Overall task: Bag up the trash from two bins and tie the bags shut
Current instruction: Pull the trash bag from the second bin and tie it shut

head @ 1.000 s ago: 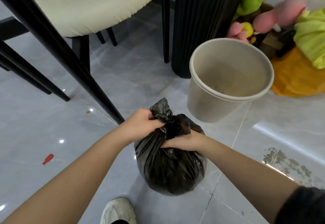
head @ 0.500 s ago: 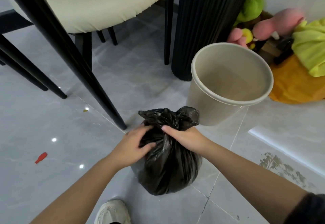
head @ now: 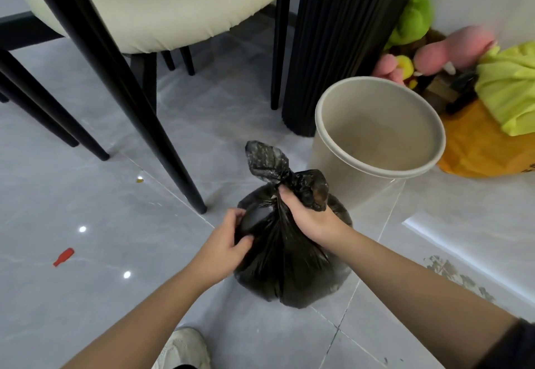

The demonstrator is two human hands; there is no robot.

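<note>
A full black trash bag [head: 289, 270] stands on the grey tiled floor, its top twisted into a knot with two loose ears sticking up. My right hand [head: 311, 218] grips the bag's neck just below the knot. My left hand [head: 228, 244] presses against the bag's upper left side, fingers curled onto the plastic. A beige round bin [head: 344, 166] stands just behind and to the right of the bag, with no liner and nothing visible inside.
A cream-seated chair with black legs [head: 162, 148] stands at the left rear. A black ribbed column [head: 333, 50] rises behind the bin. Plush toys [head: 451, 50] and an orange bag [head: 477, 148] lie at the right. A small red piece [head: 63, 257] lies on the floor. My white shoe [head: 182, 351] shows below.
My left hand let go of the bag's top ear and dropped to the bag's side. My right hand moved up to grip the neck under the knot.
</note>
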